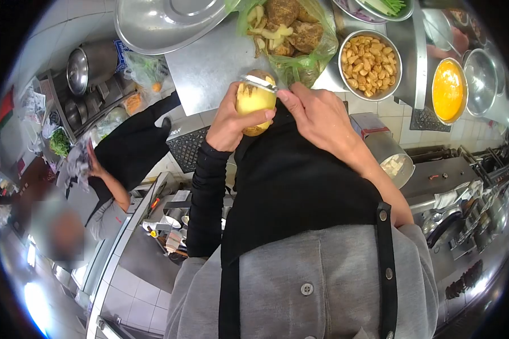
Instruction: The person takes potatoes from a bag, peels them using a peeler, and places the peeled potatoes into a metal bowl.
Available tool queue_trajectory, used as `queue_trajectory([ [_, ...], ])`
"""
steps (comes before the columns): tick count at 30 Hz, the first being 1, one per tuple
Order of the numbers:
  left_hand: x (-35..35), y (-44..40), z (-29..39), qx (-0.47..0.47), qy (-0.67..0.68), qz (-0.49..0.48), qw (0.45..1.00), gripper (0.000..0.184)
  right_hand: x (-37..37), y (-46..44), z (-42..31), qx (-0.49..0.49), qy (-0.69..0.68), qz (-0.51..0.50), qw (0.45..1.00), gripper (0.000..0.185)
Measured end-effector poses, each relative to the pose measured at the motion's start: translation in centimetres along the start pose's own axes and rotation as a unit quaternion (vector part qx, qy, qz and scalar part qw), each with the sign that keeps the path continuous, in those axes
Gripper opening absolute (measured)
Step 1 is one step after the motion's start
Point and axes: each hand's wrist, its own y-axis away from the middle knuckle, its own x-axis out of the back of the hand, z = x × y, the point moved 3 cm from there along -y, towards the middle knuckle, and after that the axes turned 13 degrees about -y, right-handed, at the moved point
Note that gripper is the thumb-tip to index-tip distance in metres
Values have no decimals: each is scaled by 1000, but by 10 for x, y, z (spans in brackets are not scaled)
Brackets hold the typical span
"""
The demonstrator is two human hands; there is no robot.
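Observation:
A partly peeled potato (255,107) is held upright in my left hand (229,121), thumb across its front and fingers round its side. Yellow flesh shows over most of it, with brown skin at the top and bottom. My right hand (316,116) is closed on a metal peeler (260,83), whose blade lies against the potato's upper part. Just beyond, a green plastic bag (327,53) holds several brown unpeeled potatoes (306,37) and pale peelings (275,37).
Around the steel counter (195,76) are a large metal bowl (147,34), a bowl of brown pieces (369,65) and a bowl of orange liquid (449,90). A metal pot (400,166) stands at the right. Another person (110,195) is at the left.

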Motion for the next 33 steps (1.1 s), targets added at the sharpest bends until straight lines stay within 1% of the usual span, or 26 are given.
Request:
queue_trajectory([
  [1,1,-1,-2,9,-7,2,1000,64,-2,1,-5,21,8,-3,1000,49],
  [2,3,-4,-4,3,-60,1,998,65,-6,1,-4,46,-2,-1,999,50],
  [4,10,-8,-10,-7,-165,-3,986,68,-7,1,3,24,6,-12,1000,53],
  [7,17,-10,-22,-21,-232,50,971,71,-18,-3,26,-21,16,-28,999,56],
  [8,21,-10,-32,-4,-218,54,974,71,-21,-6,32,-37,20,-30,999,57],
  [11,25,-5,-41,16,-176,58,983,70,-25,-5,27,-14,19,-17,1000,58],
  [12,24,-4,-42,14,-170,43,984,63,-27,-2,27,-20,22,-24,999,57],
  [15,21,4,-35,20,-130,23,991,67,-23,-10,25,-15,45,-31,998,57],
  [16,21,7,-34,26,-120,27,992,74,-24,-7,28,-14,56,-31,998,56],
  [17,22,15,-29,34,-79,6,996,78,-24,-4,30,-16,65,-32,997,56],
  [18,22,24,-13,42,-39,-14,998,83,-18,-4,37,-54,99,-37,993,58],
  [19,24,32,3,48,-1,-37,998,87,-13,-4,57,-91,111,-13,990,58],
  [20,31,38,12,58,-12,-23,998,93,-11,5,70,-91,95,7,991,57],
  [21,34,39,18,38,-35,-13,999,85,-10,12,70,-89,77,18,993,56],
  [23,38,28,19,16,-121,0,993,80,-13,19,52,-88,38,16,995,54],
  [24,39,20,15,24,-154,1,988,76,-8,11,43,-78,24,26,996,53],
  [27,24,0,4,-6,-151,8,989,75,-4,6,20,-42,-11,-3,999,52],
  [28,15,-4,3,-36,-152,6,988,57,-8,5,18,-12,5,-4,1000,50],
  [31,6,-9,1,31,-235,-31,971,36,-15,9,15,73,16,3,997,49],
  [32,7,-10,-5,16,-249,-31,968,23,-16,9,14,83,32,5,996,49],
  [33,7,-10,0,-113,-390,-61,912,25,-17,8,15,81,35,4,996,49],
])
